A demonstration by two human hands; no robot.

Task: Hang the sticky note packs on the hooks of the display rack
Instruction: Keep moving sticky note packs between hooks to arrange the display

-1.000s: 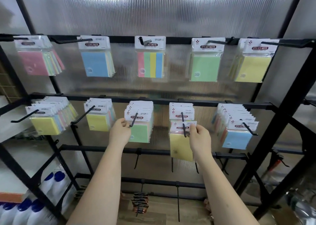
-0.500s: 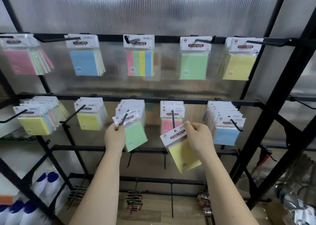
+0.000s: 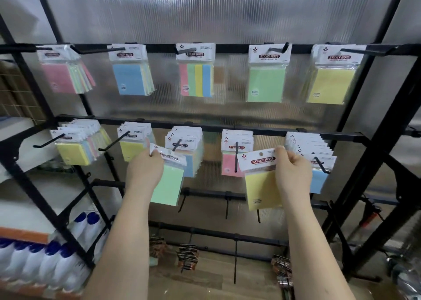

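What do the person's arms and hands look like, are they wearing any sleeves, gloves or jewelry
Both forearms are bare up to the bottom edge of the picture, with no sleeves in view. The left hand and the right hand wear no gloves, and no rings, watch or bracelet show on the fingers or wrists. The fingernails that show look short and unpainted.

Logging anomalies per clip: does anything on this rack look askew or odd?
Only the held packs: the green pack in the left hand has a crumpled header. The yellow pack in the right hand tilts.
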